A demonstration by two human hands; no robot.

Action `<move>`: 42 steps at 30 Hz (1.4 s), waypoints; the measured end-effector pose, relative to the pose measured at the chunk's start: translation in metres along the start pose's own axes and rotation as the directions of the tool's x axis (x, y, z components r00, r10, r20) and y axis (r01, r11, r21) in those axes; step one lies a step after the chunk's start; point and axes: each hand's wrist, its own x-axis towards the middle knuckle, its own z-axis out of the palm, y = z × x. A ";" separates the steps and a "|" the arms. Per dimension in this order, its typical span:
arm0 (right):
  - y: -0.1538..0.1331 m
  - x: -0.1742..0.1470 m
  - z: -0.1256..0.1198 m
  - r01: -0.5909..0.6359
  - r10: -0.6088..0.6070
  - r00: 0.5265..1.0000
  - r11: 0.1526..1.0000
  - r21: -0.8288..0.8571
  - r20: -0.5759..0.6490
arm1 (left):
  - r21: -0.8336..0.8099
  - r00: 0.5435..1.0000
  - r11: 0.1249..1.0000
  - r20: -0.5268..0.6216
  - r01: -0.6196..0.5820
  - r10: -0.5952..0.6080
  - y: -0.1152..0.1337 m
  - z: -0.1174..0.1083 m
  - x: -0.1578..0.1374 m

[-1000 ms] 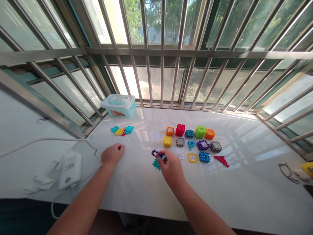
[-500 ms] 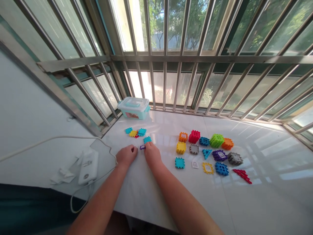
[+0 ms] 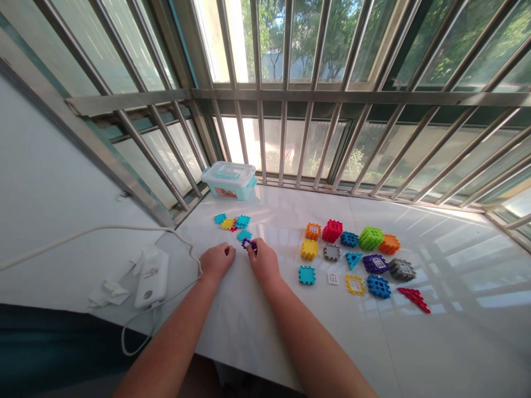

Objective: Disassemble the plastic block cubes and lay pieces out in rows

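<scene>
My right hand point(image 3: 264, 261) pinches a small purple toothed building tile point(image 3: 246, 242) between thumb and fingers, just above the table. A teal square tile point(image 3: 244, 235) lies right behind it, apart or touching I cannot tell. My left hand point(image 3: 217, 260) rests on the table as a loose fist, with no object showing in it. Past the hands is a flat cluster of tiles: a yellow tile point(image 3: 228, 224) between two teal ones point(image 3: 219, 219), point(image 3: 243, 221), with a bit of red beside it.
Right of my hands stand stacks of tiles, among them red point(image 3: 332, 231), green point(image 3: 371, 238) and blue point(image 3: 378, 287). A red triangle point(image 3: 415, 299) lies farther out. A lidded box point(image 3: 229, 181) stands by the window bars. A white power bank point(image 3: 151, 281) with a cable point(image 3: 188, 251) lies left.
My right hand has come off the teal tile and drawn slightly right and back, now with the purple tile in its fingers. My left fist stays put. The view has shifted slightly.
</scene>
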 end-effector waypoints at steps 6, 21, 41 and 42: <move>-0.001 -0.005 -0.027 0.030 -0.023 0.981 0.999 -0.031 0.190 | 0.010 1.000 1.000 -0.010 0.005 -0.005 0.001 0.000 -0.001; -0.016 0.010 -0.025 0.235 -0.194 0.970 0.908 -0.348 0.147 | -0.015 1.000 1.000 -0.001 0.007 -0.007 0.001 0.000 -0.001; -0.018 0.042 0.004 0.274 -0.214 0.959 0.868 -0.415 0.186 | 0.041 1.000 0.999 0.011 -0.001 0.000 0.003 -0.004 -0.003; -0.019 0.040 0.005 0.271 -0.211 0.959 0.870 -0.411 0.187 | 0.047 1.000 0.999 0.013 -0.006 0.006 0.003 -0.004 -0.002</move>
